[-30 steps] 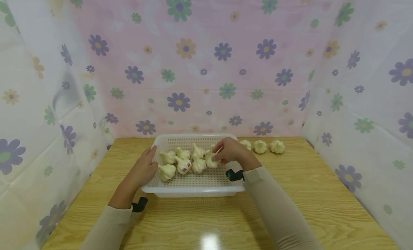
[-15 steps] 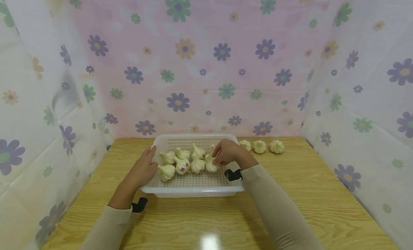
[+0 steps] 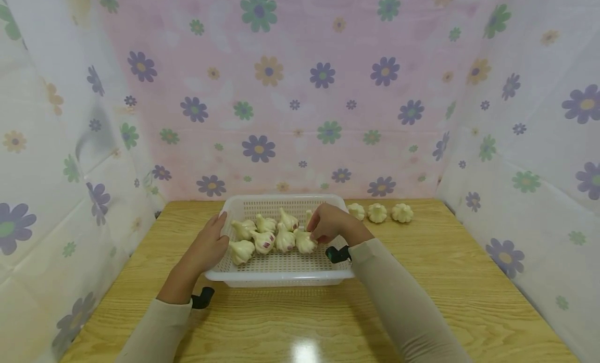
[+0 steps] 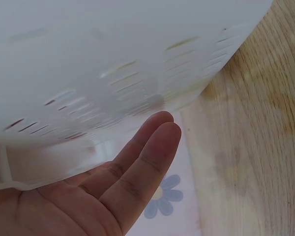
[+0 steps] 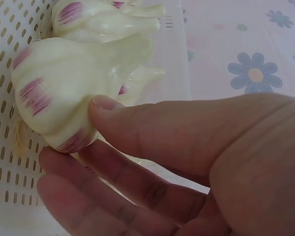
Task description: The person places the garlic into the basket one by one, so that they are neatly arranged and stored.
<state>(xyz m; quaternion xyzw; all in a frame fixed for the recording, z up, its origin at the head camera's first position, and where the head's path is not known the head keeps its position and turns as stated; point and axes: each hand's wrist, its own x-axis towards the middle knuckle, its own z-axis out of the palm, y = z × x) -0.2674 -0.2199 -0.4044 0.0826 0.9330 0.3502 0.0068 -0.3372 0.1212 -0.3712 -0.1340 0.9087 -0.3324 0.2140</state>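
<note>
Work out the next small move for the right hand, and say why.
The right hand should probably let go of the round cream garlic bulb with purple streaks: the bulb seems to rest low in the white perforated plastic basket, beside another cream bulb. The left hand touches the basket's side, which may help keep it steady.

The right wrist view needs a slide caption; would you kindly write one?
Right hand holding a purple-streaked garlic bulb in a white basket, with other bulbs close by.

Probably a booth (image 3: 529, 154): floral sheets (image 3: 300, 45), wood-grain table (image 3: 253, 321)
</note>
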